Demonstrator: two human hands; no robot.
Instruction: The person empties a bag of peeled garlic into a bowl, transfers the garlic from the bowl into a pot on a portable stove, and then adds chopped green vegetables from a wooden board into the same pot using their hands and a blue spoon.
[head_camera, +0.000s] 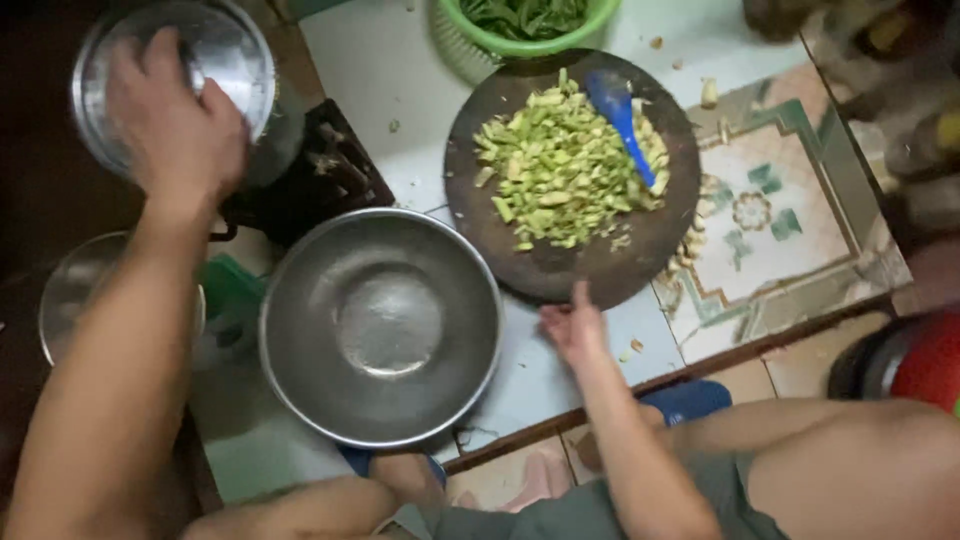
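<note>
On the floor, at the board: round dark cutting board (560, 262) w/ heap of chopped green veg (565, 165), blue-handled knife (625, 115) on top.
Right hand (572, 328): fingers loosely apart, tips touching board's near edge, clamped on nothing.
Left hand (175, 125): spread over small metal bowl (235, 45) at upper left; can't tell if grip has closed.
Big steel bowl (380, 325): empty, just beside board.
Handling: board prob. stiff, heavy; veg loose, spills if tilted. Hold by rim, both sides.
Green basket (525, 25): behind board.

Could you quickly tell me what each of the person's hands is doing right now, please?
Left hand: fingers spread, resting on the small steel bowl; a grip cannot be told.
Right hand: open, fingertips at the edge of the round cutting board, holding nothing.
</note>
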